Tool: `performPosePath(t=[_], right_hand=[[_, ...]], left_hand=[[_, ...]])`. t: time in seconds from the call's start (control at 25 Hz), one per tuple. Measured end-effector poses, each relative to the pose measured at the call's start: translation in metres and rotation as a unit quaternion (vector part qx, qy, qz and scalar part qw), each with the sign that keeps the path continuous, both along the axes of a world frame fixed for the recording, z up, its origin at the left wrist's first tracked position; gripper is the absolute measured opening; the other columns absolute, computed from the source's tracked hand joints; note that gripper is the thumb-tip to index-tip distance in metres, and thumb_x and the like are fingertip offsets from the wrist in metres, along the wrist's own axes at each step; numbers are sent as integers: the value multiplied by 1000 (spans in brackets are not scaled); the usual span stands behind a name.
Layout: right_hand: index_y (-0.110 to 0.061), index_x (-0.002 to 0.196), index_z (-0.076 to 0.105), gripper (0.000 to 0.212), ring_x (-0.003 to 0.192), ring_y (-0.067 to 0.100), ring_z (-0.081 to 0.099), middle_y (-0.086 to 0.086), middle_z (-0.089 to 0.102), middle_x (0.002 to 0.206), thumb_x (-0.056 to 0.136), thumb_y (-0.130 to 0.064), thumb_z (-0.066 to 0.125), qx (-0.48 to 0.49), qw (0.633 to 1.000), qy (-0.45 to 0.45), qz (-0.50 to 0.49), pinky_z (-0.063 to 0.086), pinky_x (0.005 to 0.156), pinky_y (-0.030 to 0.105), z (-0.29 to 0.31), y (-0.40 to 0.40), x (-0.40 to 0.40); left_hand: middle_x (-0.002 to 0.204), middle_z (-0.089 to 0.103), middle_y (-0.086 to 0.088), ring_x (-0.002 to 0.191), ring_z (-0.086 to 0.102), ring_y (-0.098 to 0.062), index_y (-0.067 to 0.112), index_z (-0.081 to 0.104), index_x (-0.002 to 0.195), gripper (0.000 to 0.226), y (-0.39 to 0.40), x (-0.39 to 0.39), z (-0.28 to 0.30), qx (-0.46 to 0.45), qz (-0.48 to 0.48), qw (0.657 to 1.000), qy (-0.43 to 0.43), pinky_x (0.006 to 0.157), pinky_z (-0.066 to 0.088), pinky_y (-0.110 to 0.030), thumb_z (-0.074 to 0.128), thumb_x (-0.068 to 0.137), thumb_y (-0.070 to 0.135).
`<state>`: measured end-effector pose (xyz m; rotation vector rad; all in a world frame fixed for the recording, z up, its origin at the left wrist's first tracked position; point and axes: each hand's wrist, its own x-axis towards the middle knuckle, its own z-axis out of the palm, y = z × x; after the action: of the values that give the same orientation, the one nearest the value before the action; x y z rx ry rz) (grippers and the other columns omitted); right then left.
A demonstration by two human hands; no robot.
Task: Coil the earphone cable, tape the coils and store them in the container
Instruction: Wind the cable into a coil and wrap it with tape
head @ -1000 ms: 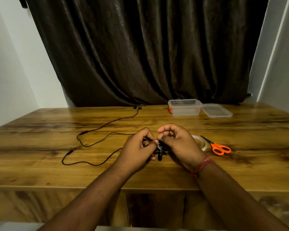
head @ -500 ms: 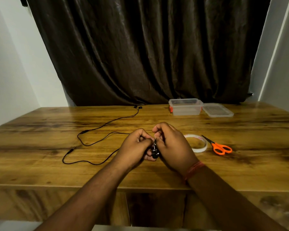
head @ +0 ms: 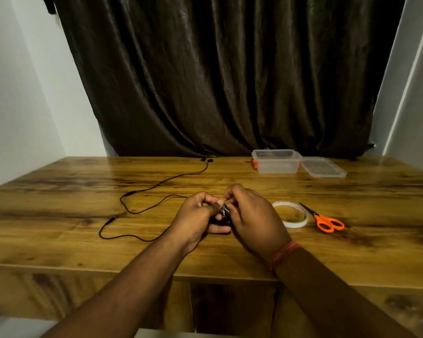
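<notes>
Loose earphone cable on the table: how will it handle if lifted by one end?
Probably floppy: the loose earphone cable lies in slack curves on the table, so it would sag and trail. Likely light, being thin. Its loops may snag or tangle when dragged.

Dark brown curtain (head: 230, 76) between white walls (head: 22, 93); wooden table (head: 59, 240) below, dim light.

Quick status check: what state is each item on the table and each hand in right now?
Earphone cable: mostly uncoiled, trailing across the table.
Coil: small bundle gripped between both hands.
Left hand: gripping the coil.
Right hand: pinching the coil.
Container: open.
Lid: off, beside container.
Tape roll: lying flat.
Scissors: closed, untouched.
</notes>
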<state>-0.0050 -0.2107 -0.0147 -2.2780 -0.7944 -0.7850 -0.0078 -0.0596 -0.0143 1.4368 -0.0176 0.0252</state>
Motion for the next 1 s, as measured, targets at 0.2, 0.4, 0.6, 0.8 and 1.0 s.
performPosePath(t=[0.2, 0.4, 0.6, 0.8, 1.0], right_hand=[[-24, 110, 51, 13, 92, 13, 49, -6, 60, 97, 97, -24, 47, -86, 995, -59, 11, 40, 73, 28, -1, 3, -4], [-25, 113, 47, 24, 94, 10, 52, -9, 53, 109, 91, -25, 57, -29, 998, -1, 50, 45, 75, 29, -3, 3, -6], [-26, 110, 47, 24, 89, 10, 54, -10, 54, 108, 90, -20, 57, -27, 998, -21, 48, 47, 70, 31, -3, 2, -7], [-28, 106, 51, 27, 93, 0, 52, -15, 52, 104, 86, -14, 64, 92, 995, 30, 40, 44, 73, 13, -4, 1, -1], [-20, 93, 62, 17, 88, -1, 52, -11, 54, 96, 82, -7, 67, 183, 978, 104, 6, 39, 71, 4, -2, -4, 10]], left_hand=[[65, 62, -8, 55, 65, -12, 4, 57, 89, 13, 2, 1, 0, -20, 16, 1000, -2, 51, 57, -33, 54, 93, -8], [74, 67, -8, 60, 66, -14, 7, 58, 87, 14, -1, -3, 5, -36, 7, 999, -10, 50, 57, -32, 54, 95, -4], [70, 66, -6, 63, 63, -16, 9, 58, 81, 19, 0, -5, 6, -42, -9, 999, -11, 52, 58, -34, 55, 95, -4], [79, 69, -9, 71, 68, -18, 7, 61, 92, 3, 0, -3, 5, -40, -34, 998, -19, 56, 59, -35, 62, 94, 8], [97, 67, -12, 81, 69, -19, 7, 61, 109, 20, -4, -3, 0, -20, -36, 998, -42, 63, 62, -38, 67, 90, 5]])
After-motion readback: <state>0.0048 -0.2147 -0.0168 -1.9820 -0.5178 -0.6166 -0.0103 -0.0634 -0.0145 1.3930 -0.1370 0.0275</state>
